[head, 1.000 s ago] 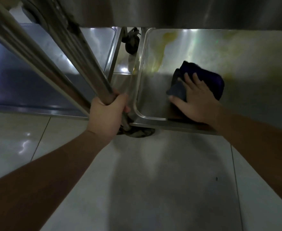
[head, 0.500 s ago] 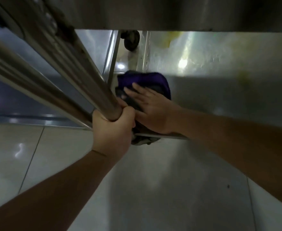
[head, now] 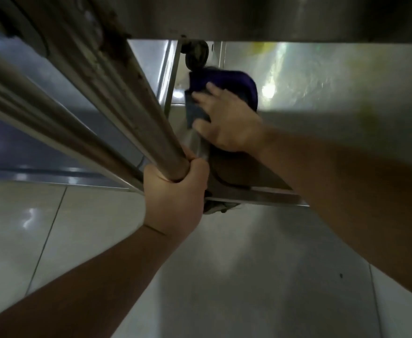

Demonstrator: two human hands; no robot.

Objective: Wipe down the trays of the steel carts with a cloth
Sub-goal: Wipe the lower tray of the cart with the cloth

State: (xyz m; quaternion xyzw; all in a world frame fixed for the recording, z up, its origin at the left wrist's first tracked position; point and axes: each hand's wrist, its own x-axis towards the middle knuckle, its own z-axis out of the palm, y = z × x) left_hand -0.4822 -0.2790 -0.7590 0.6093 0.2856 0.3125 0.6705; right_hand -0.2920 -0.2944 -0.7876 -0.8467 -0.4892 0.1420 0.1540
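My right hand (head: 227,120) lies flat with spread fingers on a dark purple cloth (head: 236,85), pressing it onto the bottom steel tray (head: 346,132) of the cart, near the tray's left rim. The tray surface shows wet, yellowish streaks farther back. My left hand (head: 175,193) grips the cart's upright steel post (head: 136,118) just above the tray's near left corner. An upper tray (head: 273,18) overhangs and hides the far part of the lower one.
A second steel cart's low tray (head: 61,132) stands to the left, its rim close beside mine. A black caster wheel (head: 196,54) shows between the two carts, another caster (head: 218,207) under the near corner. Pale tiled floor (head: 249,276) spreads in front.
My right hand slid the cloth from the middle of the tray leftward to its left rim, then a little farther back. My left hand kept its grip on the post.
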